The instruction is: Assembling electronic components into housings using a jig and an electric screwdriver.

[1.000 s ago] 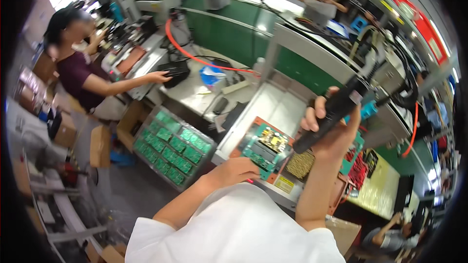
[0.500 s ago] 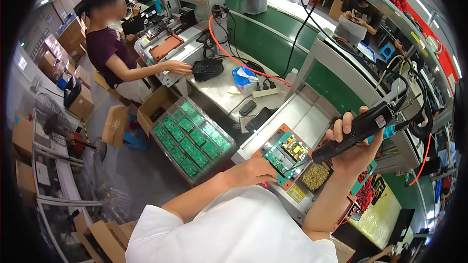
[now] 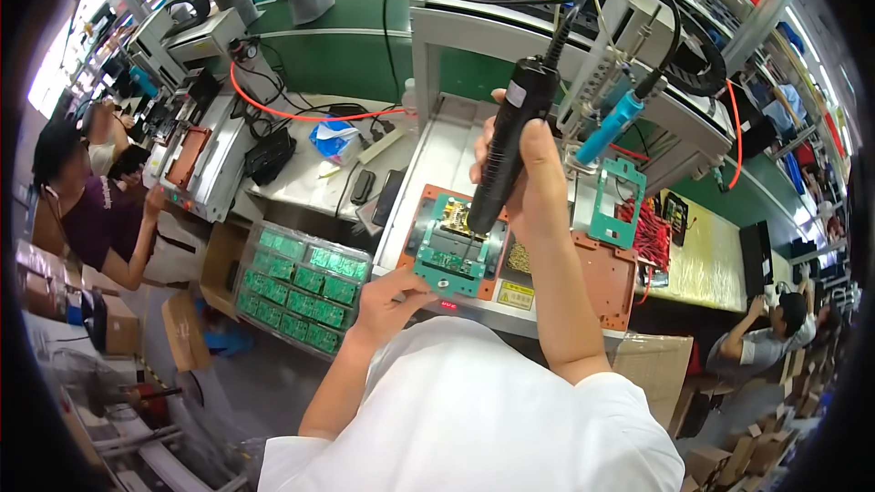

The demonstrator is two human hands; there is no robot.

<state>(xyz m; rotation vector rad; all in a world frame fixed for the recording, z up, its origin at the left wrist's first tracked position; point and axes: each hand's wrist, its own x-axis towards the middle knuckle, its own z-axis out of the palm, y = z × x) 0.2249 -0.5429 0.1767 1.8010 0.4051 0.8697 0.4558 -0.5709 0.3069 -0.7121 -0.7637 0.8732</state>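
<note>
A black electric screwdriver [image 3: 504, 157] is in my right hand [image 3: 533, 184], whose fingers wrap round its body. It slants down to the near part of a green circuit board [image 3: 447, 255], its thin bit meeting or just above the board; I cannot tell which. Around the board is a teal fixture plate [image 3: 462, 285], set on an orange-brown base [image 3: 493, 264]. At the plate's near left corner, my left hand [image 3: 387, 303] pinches the edge with bent fingers. Small brass-coloured screws fill a container [image 3: 519, 258] right of the base, partly behind my right forearm.
A clear tray [image 3: 363, 275] of green circuit boards lies at left. A blue-teal screwdriver [image 3: 611, 128] hangs beside the machine frame. To the right are another teal plate [image 3: 603, 216], an orange-brown fixture [image 3: 606, 287] and red wires [image 3: 649, 239]. A co-worker [image 3: 105, 219] stands far left.
The view has turned right. My right hand has lowered the screwdriver from beside the fixture to upright-slanting over the board. My left hand stays at the plate's corner. The co-worker's arm has drawn back.
</note>
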